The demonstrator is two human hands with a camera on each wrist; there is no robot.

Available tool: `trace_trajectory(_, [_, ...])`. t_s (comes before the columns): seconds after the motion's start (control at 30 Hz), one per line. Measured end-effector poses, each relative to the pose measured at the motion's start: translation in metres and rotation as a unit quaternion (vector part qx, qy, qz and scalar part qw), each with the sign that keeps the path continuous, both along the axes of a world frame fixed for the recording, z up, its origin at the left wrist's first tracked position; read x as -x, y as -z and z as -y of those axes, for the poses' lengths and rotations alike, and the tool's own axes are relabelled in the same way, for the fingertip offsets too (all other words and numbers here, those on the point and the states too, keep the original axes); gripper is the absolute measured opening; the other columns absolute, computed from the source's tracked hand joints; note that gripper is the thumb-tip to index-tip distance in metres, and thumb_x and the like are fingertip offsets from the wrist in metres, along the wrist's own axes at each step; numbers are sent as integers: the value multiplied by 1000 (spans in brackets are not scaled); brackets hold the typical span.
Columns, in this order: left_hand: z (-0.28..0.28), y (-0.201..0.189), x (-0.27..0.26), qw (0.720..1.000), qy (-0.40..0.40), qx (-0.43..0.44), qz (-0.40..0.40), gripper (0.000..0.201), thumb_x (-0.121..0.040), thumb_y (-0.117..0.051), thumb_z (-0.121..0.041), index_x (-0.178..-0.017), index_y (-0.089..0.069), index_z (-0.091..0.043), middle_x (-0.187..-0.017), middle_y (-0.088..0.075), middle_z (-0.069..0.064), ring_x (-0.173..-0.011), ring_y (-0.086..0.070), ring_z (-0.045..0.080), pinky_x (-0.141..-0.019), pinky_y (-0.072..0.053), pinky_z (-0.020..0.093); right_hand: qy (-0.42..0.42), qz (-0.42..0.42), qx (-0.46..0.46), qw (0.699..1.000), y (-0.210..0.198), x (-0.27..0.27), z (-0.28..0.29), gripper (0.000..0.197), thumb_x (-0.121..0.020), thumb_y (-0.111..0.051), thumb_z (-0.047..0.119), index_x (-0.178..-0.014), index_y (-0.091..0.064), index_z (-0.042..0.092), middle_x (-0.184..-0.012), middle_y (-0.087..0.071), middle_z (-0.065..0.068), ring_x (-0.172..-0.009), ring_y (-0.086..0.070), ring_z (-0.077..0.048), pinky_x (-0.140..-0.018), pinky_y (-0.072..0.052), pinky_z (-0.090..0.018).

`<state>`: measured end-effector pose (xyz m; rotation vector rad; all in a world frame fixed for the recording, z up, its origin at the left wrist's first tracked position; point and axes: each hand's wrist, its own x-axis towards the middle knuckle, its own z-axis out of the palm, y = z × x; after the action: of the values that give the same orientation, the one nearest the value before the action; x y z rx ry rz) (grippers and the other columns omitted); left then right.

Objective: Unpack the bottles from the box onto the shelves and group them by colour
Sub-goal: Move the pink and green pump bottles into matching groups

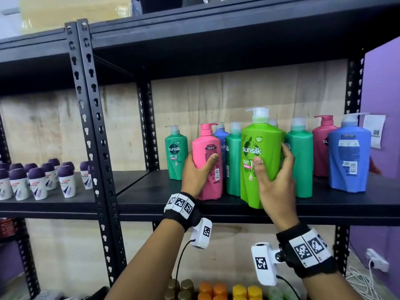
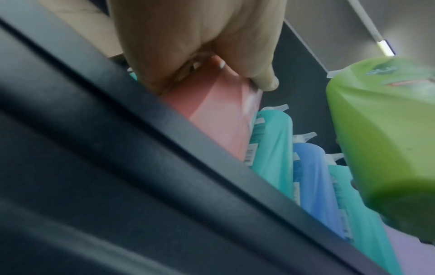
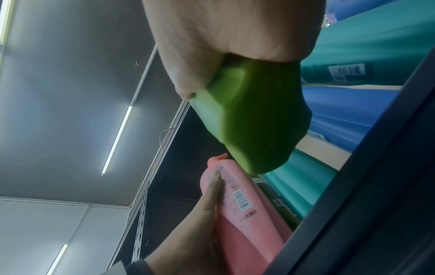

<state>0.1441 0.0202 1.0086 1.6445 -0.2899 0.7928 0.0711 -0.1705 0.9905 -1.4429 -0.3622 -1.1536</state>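
Observation:
My left hand (image 1: pixel 198 164) grips a pink pump bottle (image 1: pixel 208 148) standing near the front of the black shelf (image 1: pixel 151 195); the left wrist view shows the fingers curled round the pink bottle (image 2: pixel 219 119). My right hand (image 1: pixel 275 169) holds a lime green Sunsilk bottle (image 1: pixel 262 144) by its lower body, its base at or just off the shelf's front edge. The right wrist view shows this lime bottle (image 3: pixel 254 119) lifted, with the pink bottle (image 3: pixel 244 214) below. Behind stand teal green bottles (image 1: pixel 175 152), a blue one (image 1: pixel 221 135), a dark pink one (image 1: pixel 322 146) and a large blue one (image 1: pixel 349 156).
The left shelf bay holds several small white roll-on bottles with purple caps (image 1: pixel 39 182). Black perforated uprights (image 1: pixel 95 126) divide the bays. Below the shelf are gold, orange and yellow caps (image 1: pixel 218 289). A purple wall (image 1: pixel 381 87) and white cables (image 1: pixel 365 278) are on the right.

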Motion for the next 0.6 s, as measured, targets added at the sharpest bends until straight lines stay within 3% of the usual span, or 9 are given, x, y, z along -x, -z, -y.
trace_trajectory(0.1, [-3, 6, 7, 998, -66, -17, 9, 61, -83, -63, -69, -123, -61, -22, -111, -70, -5, -96, -67, 7, -84, -55, 28, 3, -3, 2, 1000, 1, 0, -1, 62, -93, -66, 50, -145, -36, 35, -132, -64, 5, -106, -69, -12, -89, -58, -37])
trace_trajectory(0.17, [-4, 12, 15, 992, -114, 4, 48, 51, -91, -68, -53, -126, -61, -17, -116, -66, -5, -99, -64, 6, -86, -53, 25, 2, -4, 3, 1000, 2, 0, -1, 63, -92, -66, 51, -145, -36, 35, -132, -64, 4, -106, -69, -13, -89, -58, -38])
trace_trajectory(0.23, [-3, 15, 26, 984, -150, 12, 98, 30, -94, -70, -37, -115, -62, -18, -113, -62, -5, -95, -62, 3, -85, -54, 24, 0, -3, 1, 1000, 2, 1, -1, 64, -91, -65, 52, -145, -36, 35, -132, -63, 5, -107, -68, -11, -89, -58, -36])
trace_trajectory(0.33, [4, 13, 37, 971, -188, -40, 145, 7, -96, -66, -26, -97, -63, -19, -100, -57, -5, -84, -58, 3, -77, -50, 21, -3, 2, -1, 1000, 1, 0, 0, 64, -92, -66, 54, -145, -36, 35, -133, -62, 8, -107, -67, -6, -89, -56, -27])
trace_trajectory(0.4, [10, 7, 40, 962, -190, -98, 168, 11, -96, -64, -23, -89, -65, -15, -89, -60, -3, -74, -55, 5, -71, -45, 19, -5, 5, -5, 1000, 1, -1, 1, 66, -90, -65, 57, -145, -36, 35, -131, -62, 12, -106, -66, 0, -85, -53, -15])
trace_trajectory(0.47, [19, -1, 41, 957, -174, -143, 183, 14, -96, -64, -23, -87, -67, -12, -84, -63, -1, -71, -57, 9, -69, -47, 25, -3, 6, -10, 1000, 2, -1, 3, 67, -89, -64, 58, -145, -37, 33, -125, -62, 19, -104, -65, 4, -84, -51, -11])
trace_trajectory(0.53, [29, -7, 41, 958, -144, -167, 181, 14, -97, -63, -23, -97, -68, -11, -90, -67, 2, -79, -63, 15, -75, -55, 35, 6, 6, -8, 1000, 2, -2, 5, 68, -89, -63, 59, -145, -37, 32, -125, -61, 24, -104, -65, 4, -86, -52, -15])
trace_trajectory(0.6, [42, -12, 40, 963, -108, -197, 151, 27, -98, -62, -24, -119, -64, -9, -109, -68, 8, -99, -66, 23, -89, -55, 41, 17, 0, -4, 1000, 3, -2, 8, 68, -90, -62, 59, -147, -35, 31, -133, -61, 12, -113, -65, -9, -96, -54, -32])
